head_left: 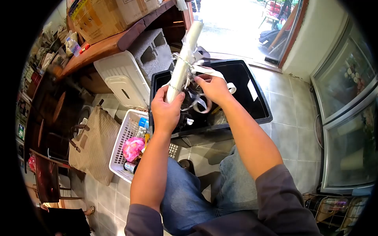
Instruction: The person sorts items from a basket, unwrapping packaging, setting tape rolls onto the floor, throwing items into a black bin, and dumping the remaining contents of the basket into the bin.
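A white roll (183, 65) with ribbons around it is held up over a black bin (240, 74). My left hand (167, 108) is closed round the lower end of the roll. Beside the roll's middle, my right hand (212, 86) is pinched on white ribbon (214, 73). More pale ribbon loops (201, 104) hang below my right hand into the bin. The bin's contents under the loops are dark and hard to make out.
A white basket (118, 151) with a pink flower (134, 148) stands left of the bin. Nearby are a woven bag (98, 145), a white lid (122, 80) and a concrete block (151, 53). Glass-doored cabinets (348, 102) stand right. A person's foot (91, 211) shows lower left.
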Tool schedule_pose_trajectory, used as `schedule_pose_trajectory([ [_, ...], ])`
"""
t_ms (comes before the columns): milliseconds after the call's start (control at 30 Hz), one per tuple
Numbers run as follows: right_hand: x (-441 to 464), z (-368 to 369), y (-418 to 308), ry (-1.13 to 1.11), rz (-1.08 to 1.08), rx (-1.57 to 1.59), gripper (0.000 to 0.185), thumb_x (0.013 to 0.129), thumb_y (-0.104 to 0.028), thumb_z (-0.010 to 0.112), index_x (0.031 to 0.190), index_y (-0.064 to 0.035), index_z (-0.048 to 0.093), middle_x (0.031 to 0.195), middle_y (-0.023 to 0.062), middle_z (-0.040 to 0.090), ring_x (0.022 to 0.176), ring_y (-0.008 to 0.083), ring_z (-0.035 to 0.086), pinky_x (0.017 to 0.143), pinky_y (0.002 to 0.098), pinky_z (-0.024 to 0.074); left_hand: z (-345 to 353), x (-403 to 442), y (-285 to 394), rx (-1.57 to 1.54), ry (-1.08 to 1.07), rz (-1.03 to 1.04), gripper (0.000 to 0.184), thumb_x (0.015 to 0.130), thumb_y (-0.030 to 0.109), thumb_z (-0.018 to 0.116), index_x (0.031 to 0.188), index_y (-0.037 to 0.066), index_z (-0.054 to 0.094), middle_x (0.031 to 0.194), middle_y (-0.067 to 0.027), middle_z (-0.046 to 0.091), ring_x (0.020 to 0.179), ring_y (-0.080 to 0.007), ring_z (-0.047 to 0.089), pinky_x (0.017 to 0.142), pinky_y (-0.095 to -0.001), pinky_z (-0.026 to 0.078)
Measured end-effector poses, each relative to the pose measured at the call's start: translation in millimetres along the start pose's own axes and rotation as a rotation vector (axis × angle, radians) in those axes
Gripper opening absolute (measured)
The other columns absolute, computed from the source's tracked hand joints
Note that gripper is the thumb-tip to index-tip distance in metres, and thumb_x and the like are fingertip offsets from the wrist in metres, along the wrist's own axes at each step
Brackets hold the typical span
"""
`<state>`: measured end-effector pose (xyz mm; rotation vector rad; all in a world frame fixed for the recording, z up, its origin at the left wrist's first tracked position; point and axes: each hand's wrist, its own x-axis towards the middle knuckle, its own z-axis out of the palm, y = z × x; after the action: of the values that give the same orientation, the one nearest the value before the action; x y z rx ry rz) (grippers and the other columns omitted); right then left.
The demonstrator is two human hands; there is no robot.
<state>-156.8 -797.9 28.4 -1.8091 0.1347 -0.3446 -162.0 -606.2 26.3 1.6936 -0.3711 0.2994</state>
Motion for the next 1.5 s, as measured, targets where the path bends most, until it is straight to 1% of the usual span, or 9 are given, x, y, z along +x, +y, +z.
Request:
schedule_pose_trajectory([
  [100, 0.8, -1.9, 13.5, -0.061, -0.020, -0.284, 0.047, 0.095, -0.034, 0.071, 0.122, 0.0035, 0.068, 0.104, 0.0142, 0.076, 0.095, 0.0207, 0.073, 0.087, 0.0333, 0.0545, -5.0, 2.3, -5.6, 0.068, -0.011, 0.002, 0.047, 0.086, 0.004, 0.077, 0.129, -0.006, 0.060, 0.112, -0.0094, 0.069, 0.101, -0.0147, 0.064, 0.088, -0.0284, 0.052],
  [267, -2.4, 10.7, -3.7, -0.395, 0.201, 0.667, 0.042, 0.097, -0.037, 0.072, 0.112, 0.0024, 0.069, 0.103, 0.0128, 0.073, 0.085, 0.0188, 0.071, 0.075, 0.0309, 0.0549, -4.6, 4.0, -17.8, 0.067, -0.074, 0.118, 0.051, 0.088, 0.001, 0.072, 0.136, -0.005, 0.056, 0.127, -0.0135, 0.062, 0.115, -0.0189, 0.060, 0.100, -0.0327, 0.048],
  [500, -4.9, 17.0, -11.1, -0.210, 0.124, 0.764, 0.037, 0.097, -0.021, 0.073, 0.124, 0.0016, 0.061, 0.111, 0.0099, 0.070, 0.103, 0.0188, 0.068, 0.093, 0.0351, 0.0554, -5.6, -2.5, 18.8, 0.429, -0.179, 0.402, 0.050, 0.091, 0.007, 0.074, 0.136, -0.003, 0.057, 0.118, -0.0103, 0.062, 0.107, -0.0193, 0.063, 0.094, -0.0318, 0.051],
  [667, -0.4, 4.9, -2.0, -0.440, 0.051, 0.987, 0.043, 0.096, -0.009, 0.072, 0.133, 0.0033, 0.054, 0.130, 0.0163, 0.066, 0.117, 0.0248, 0.066, 0.105, 0.0399, 0.0530, -0.8, -5.0, 5.8, -0.044, -0.318, -0.242, 0.035, 0.100, 0.022, 0.071, 0.124, -0.001, 0.061, 0.090, -0.0014, 0.066, 0.072, -0.0065, 0.058, 0.063, -0.0239, 0.048],
  [1067, 3.3, -22.5, -5.6, -0.275, 0.130, 0.773, 0.039, 0.090, -0.030, 0.081, 0.118, -0.0069, 0.067, 0.103, 0.0061, 0.072, 0.091, 0.0182, 0.071, 0.081, 0.0356, 0.0591, -1.0, -6.9, 6.0, 0.358, -0.178, 0.303, 0.046, 0.090, 0.018, 0.079, 0.127, -0.002, 0.061, 0.115, -0.0136, 0.066, 0.101, -0.0175, 0.062, 0.088, -0.0338, 0.051],
  [1200, 18.2, -39.5, 17.3, -0.291, 0.137, 1.169, 0.022, 0.091, -0.008, 0.065, 0.112, -0.0003, 0.061, 0.101, 0.0122, 0.068, 0.090, 0.0263, 0.071, 0.082, 0.0446, 0.0620, -8.1, -12.6, 11.6, 0.125, -0.626, -0.039, 0.052, 0.092, 0.017, 0.078, 0.138, -0.001, 0.059, 0.110, -0.0068, 0.069, 0.098, -0.0126, 0.063, 0.087, -0.0300, 0.050],
  [1267, 22.9, -41.8, 22.8, -0.099, 0.233, 1.254, 0.022, 0.094, -0.015, 0.065, 0.110, -0.0004, 0.062, 0.100, 0.0123, 0.067, 0.086, 0.0260, 0.068, 0.078, 0.0431, 0.0605, -8.2, -8.3, -5.4, -0.029, -0.458, -0.116, 0.032, 0.095, 0.018, 0.076, 0.118, -0.002, 0.069, 0.093, -0.0021, 0.071, 0.083, -0.0084, 0.063, 0.076, -0.0237, 0.049],
  [1400, 37.6, -37.4, 41.5, 0.314, -0.201, 0.800, 0.023, 0.088, -0.018, 0.075, 0.103, -0.0015, 0.068, 0.095, 0.0089, 0.069, 0.084, 0.0207, 0.067, 0.074, 0.0385, 0.0556, -23.8, 12.7, -34.5, 0.080, -0.077, -0.099, 0.017, 0.096, 0.017, 0.073, 0.101, 0.002, 0.070, 0.077, 0.0004, 0.067, 0.063, -0.0048, 0.055, 0.057, -0.0218, 0.042],
  [1500, 21.7, -63.0, 10.1, 0.415, 0.225, -0.362, 0.058, 0.079, -0.030, 0.084, 0.122, 0.0043, 0.064, 0.117, 0.0203, 0.070, 0.113, 0.0350, 0.067, 0.096, 0.0411, 0.0532, -38.1, 23.9, -43.1, -0.228, 0.173, -0.257, 0.014, 0.098, 0.016, 0.067, 0.092, 0.004, 0.067, 0.070, -0.0001, 0.060, 0.054, -0.0065, 0.050, 0.049, -0.0219, 0.037],
])
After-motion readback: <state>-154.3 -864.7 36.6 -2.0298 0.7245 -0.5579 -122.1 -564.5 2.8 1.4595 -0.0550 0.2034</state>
